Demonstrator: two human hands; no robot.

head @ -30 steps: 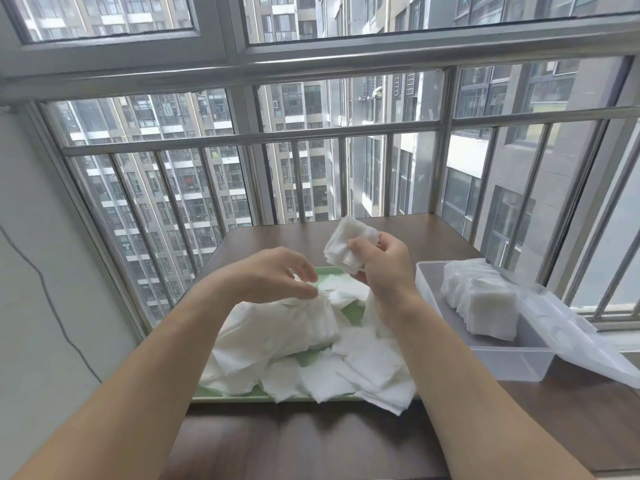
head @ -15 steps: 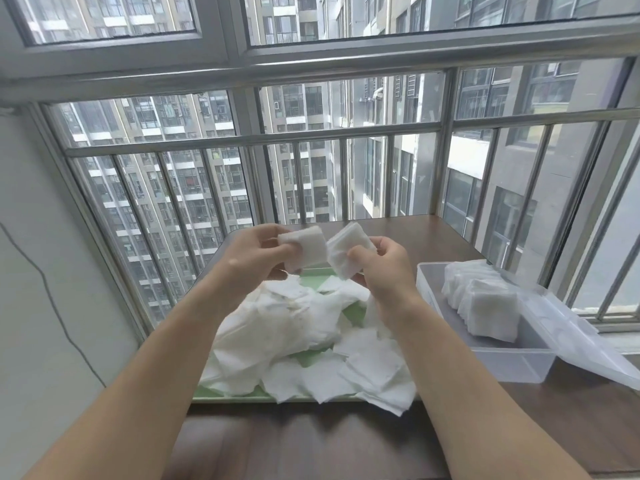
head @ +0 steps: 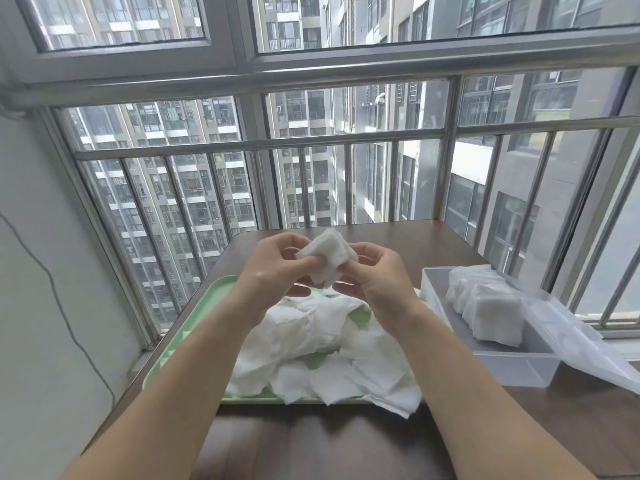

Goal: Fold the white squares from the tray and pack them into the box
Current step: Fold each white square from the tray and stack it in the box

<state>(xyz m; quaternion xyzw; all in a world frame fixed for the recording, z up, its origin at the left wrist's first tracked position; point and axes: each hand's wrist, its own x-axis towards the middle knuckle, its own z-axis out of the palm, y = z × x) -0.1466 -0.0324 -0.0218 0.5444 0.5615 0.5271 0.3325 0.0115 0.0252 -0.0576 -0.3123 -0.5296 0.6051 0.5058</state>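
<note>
item: small folded stack [head: 328,258], held in the air above the green tray [head: 194,334], pinched between left hand [head: 277,268] and right hand [head: 372,275], fingers curled on it. step: likely gathering folded squares. next: carry right, set beside the row [head: 485,306] in the clear box [head: 512,365].

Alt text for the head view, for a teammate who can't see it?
A person's left hand and right hand pinch folded white squares above a green tray heaped with unfolded squares. At right, an open clear box holds folded stacks.
</note>
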